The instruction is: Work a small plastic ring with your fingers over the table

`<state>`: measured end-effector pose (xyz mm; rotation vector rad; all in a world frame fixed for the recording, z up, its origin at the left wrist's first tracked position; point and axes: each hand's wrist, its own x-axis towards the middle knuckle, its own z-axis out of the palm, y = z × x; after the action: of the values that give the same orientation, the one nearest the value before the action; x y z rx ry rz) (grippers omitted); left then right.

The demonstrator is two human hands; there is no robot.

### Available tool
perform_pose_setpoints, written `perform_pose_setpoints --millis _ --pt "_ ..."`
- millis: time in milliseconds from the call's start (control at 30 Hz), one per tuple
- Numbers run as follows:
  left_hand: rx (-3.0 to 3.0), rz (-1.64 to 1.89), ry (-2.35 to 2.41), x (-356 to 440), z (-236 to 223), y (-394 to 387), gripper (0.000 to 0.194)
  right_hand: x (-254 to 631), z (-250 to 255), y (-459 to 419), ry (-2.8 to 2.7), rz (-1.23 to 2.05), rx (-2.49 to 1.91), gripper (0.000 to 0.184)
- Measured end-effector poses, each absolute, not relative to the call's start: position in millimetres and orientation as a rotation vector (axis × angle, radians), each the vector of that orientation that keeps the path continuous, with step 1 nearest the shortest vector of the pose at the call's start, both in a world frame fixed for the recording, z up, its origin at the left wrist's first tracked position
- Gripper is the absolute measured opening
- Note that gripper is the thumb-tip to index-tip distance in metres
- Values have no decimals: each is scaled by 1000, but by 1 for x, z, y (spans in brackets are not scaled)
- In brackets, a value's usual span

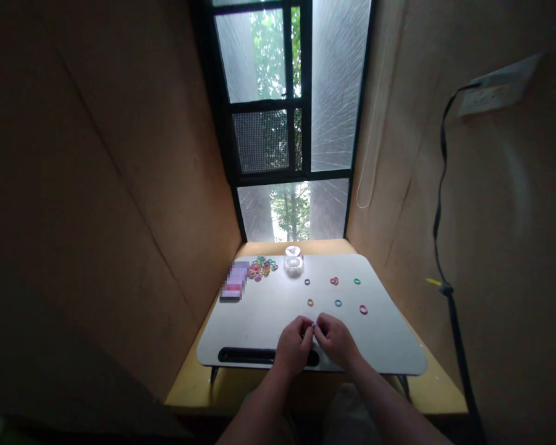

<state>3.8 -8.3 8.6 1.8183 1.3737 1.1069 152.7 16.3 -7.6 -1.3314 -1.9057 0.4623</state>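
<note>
My left hand (297, 343) and my right hand (335, 338) meet above the front of the white lap table (254, 321). Pinched between their fingertips is a small pale-blue hair tie (314, 325), mostly covered by the fingers. Just beyond them lie an orange hair tie (310, 303), a blue one (338, 303) and a pink one (363, 309). Farther back are a dark purple hair tie (307, 282), a small red cluster (334, 281) and a green hair tie (357, 281).
A heap of mixed-colour hair ties (262, 268) lies at the back left, beside a blurred-out purple rectangular object (235, 281). A clear round container (293, 264) stands at the back. The table has a black slot (245, 355) along its front. A cable (439, 204) hangs at right.
</note>
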Motion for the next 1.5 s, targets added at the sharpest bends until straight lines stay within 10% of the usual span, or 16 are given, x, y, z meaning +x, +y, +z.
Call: perform_pose_setpoints --millis 1500 --pt "1940 981 1513 12 10 -25 16 156 -2 10 -1897 464 -1303 11"
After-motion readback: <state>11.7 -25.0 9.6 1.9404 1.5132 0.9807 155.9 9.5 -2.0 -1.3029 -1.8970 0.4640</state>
